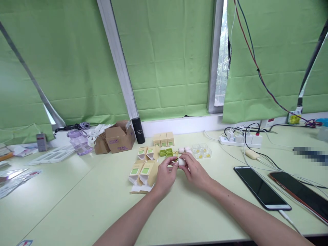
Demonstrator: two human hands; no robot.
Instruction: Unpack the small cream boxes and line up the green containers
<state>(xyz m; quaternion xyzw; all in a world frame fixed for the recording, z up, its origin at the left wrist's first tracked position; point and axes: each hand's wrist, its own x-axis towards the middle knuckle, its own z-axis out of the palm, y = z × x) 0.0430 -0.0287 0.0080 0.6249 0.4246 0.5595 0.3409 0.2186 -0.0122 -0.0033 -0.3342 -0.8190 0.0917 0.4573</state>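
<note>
Head view: left hand (165, 177) and right hand (196, 172) pinching one white capsule (181, 161); three closed boxes (164, 139) behind.

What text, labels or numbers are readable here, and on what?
Nothing legible.
Cardboard box: purple print, too blurred.
Black cylinder: small white mark, too small.
Small green-panel cartons: no readable print.
White piece held in both hands: no marking visible.
Item at right edge: pixelated.

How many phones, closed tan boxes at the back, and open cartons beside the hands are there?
Phones: 2
Closed tan boxes: 3
Open cartons: 4
Total: 9
</note>
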